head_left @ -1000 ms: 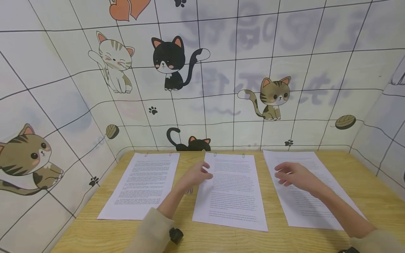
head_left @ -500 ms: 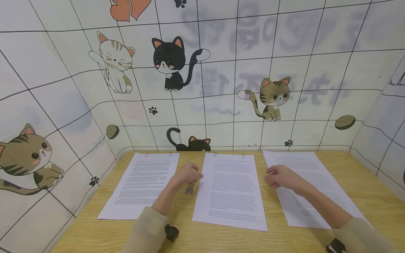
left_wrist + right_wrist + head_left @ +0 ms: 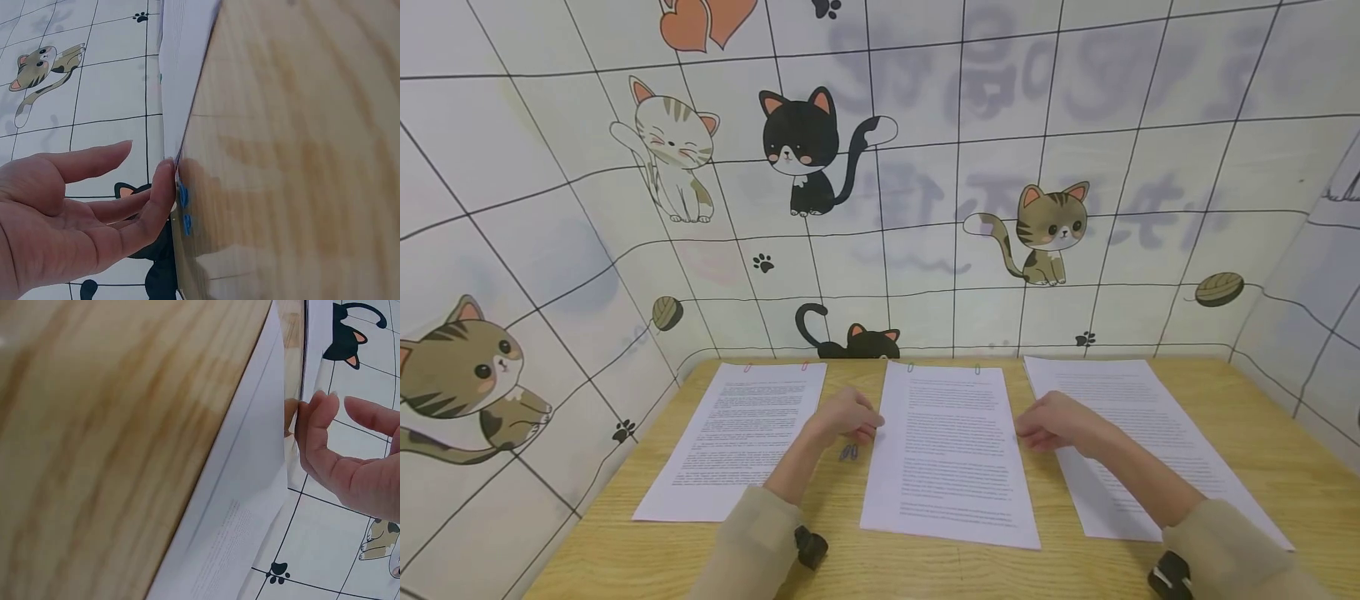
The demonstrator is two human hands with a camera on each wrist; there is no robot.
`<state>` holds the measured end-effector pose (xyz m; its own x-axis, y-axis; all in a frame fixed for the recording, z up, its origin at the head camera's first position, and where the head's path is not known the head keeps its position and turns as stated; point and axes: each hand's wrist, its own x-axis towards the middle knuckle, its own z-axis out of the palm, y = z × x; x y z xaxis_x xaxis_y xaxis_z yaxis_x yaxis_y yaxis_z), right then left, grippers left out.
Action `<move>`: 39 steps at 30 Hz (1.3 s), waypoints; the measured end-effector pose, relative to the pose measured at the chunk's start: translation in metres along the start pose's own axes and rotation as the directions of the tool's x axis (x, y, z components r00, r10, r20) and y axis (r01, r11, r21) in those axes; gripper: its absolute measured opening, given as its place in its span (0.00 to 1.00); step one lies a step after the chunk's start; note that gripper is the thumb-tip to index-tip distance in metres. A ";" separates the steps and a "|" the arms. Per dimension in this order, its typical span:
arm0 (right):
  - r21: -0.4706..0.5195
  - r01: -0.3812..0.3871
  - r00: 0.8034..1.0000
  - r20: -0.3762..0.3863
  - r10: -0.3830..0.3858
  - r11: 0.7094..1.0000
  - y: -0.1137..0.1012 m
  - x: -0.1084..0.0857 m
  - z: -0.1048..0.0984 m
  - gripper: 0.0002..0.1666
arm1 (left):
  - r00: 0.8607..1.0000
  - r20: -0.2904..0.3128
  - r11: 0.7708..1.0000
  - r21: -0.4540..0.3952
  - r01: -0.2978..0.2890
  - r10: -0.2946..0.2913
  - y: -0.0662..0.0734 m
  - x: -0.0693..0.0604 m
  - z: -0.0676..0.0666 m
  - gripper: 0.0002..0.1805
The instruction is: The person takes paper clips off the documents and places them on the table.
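The middle paper stack [image 3: 955, 467], with two green clips at its top edge, lies between the hands. My left hand [image 3: 844, 417] touches its left edge; in the left wrist view the fingertips of the left hand [image 3: 94, 219] meet the paper edge [image 3: 181, 81], thumb apart. My right hand [image 3: 1060, 425] is at the stack's right edge; in the right wrist view the right hand [image 3: 350, 456] has its fingertips by that edge [image 3: 304, 356], thumb apart. Blue paper clips [image 3: 849, 452] lie below the left hand.
A left stack [image 3: 737, 433] with two red clips and a right stack [image 3: 1150, 450], partly under the right forearm, lie on the wooden table [image 3: 955, 575]. A cat-patterned wall covering [image 3: 925, 275] stands behind the table.
The left hand has moved left off the middle stack to its edge. The right hand has come left from the right stack to the middle one, which has shifted slightly right.
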<state>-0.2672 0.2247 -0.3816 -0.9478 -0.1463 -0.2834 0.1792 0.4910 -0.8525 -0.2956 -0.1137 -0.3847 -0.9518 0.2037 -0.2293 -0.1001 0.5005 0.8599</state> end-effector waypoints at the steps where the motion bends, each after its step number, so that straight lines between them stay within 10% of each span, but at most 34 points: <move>1: 0.013 -0.008 1.000 -0.001 0.008 1.000 0.000 0.000 0.000 0.15 | 1.000 0.005 1.000 0.007 0.003 -0.004 0.001 0.000 0.000 0.08; 25: 0.039 -0.048 0.999 0.014 0.048 0.998 -0.001 0.005 0.004 0.30 | 0.995 0.091 0.999 -0.032 0.031 -0.028 0.003 -0.001 0.002 0.09; 39: -0.060 0.227 0.974 0.043 -0.224 0.972 -0.006 -0.007 0.004 0.20 | 0.992 0.128 0.999 -0.043 0.001 0.005 0.002 -0.004 0.002 0.12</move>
<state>-0.2606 0.2196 -0.3767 -0.9517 -0.2892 -0.1034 -0.0564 0.4956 -0.8667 -0.2914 -0.1121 -0.3831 -0.9074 0.3122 -0.2815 -0.1131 0.4637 0.8788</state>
